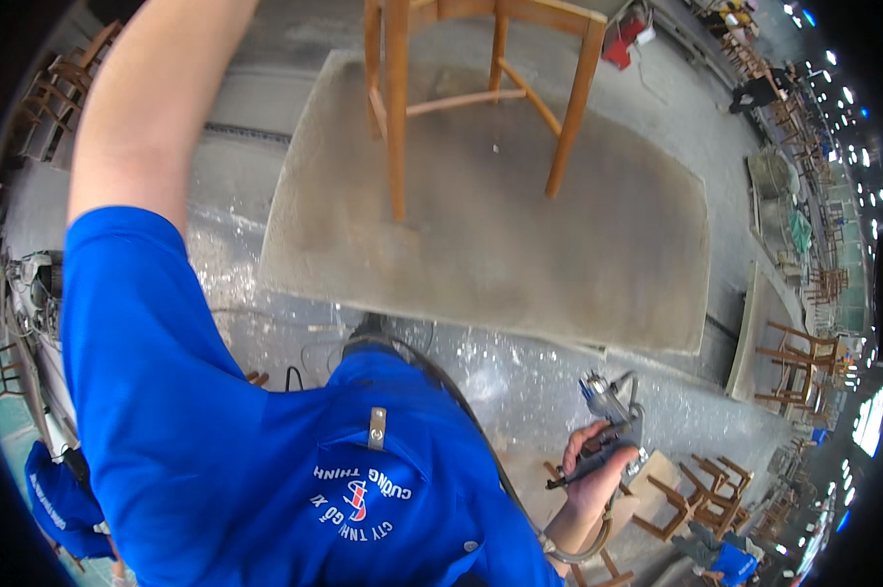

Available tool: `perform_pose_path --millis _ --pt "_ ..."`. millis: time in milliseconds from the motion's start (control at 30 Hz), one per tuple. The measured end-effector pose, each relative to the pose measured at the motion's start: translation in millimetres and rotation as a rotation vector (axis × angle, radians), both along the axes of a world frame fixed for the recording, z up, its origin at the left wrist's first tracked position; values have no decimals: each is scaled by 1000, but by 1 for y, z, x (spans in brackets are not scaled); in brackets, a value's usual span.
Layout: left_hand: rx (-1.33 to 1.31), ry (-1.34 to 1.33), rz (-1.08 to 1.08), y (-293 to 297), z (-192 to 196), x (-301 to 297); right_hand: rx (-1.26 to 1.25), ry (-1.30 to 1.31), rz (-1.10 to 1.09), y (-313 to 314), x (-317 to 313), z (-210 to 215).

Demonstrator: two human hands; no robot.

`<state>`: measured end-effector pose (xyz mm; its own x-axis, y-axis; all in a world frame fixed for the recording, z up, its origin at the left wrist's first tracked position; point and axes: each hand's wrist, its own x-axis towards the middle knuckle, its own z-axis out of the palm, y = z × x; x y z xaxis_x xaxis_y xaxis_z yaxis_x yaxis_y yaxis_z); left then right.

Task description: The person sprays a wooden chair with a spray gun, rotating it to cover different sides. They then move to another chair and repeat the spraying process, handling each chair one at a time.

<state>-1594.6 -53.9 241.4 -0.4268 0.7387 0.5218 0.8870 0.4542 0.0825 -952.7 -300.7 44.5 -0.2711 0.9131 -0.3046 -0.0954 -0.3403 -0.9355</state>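
My right hand [590,470] is wrapped round the grip of a metal spray gun [621,427], at the lower right, out beside my blue shirt. A hose [602,538] runs down from the gun past my wrist. My left arm [133,127] reaches up past the top edge, so its hand is out of sight. Ahead stands a brown wooden chair frame [395,127], its legs and stretchers showing and its upper part cut off. It rests on a worn grey-brown board [480,284], well apart from the spray gun.
Wooden chairs stand at the right [798,367], lower right [691,504] and upper left. A second board [751,333] lies at the right. A red object [619,41] is on the far floor. People in blue are at the lower left [62,499] and lower right [737,564]. A dark hose [461,401] crosses beside my body.
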Motion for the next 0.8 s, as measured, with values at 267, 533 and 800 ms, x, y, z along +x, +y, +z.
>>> perform_pose_path --millis 267,533,800 --pt "-72 -75 -30 -13 20 26 308 195 -172 13 -14 44" --pt "-48 -56 -74 -7 17 22 445 -17 -172 10 -14 59" --pt "178 119 -402 18 -7 -11 541 -120 -287 -21 -35 44"
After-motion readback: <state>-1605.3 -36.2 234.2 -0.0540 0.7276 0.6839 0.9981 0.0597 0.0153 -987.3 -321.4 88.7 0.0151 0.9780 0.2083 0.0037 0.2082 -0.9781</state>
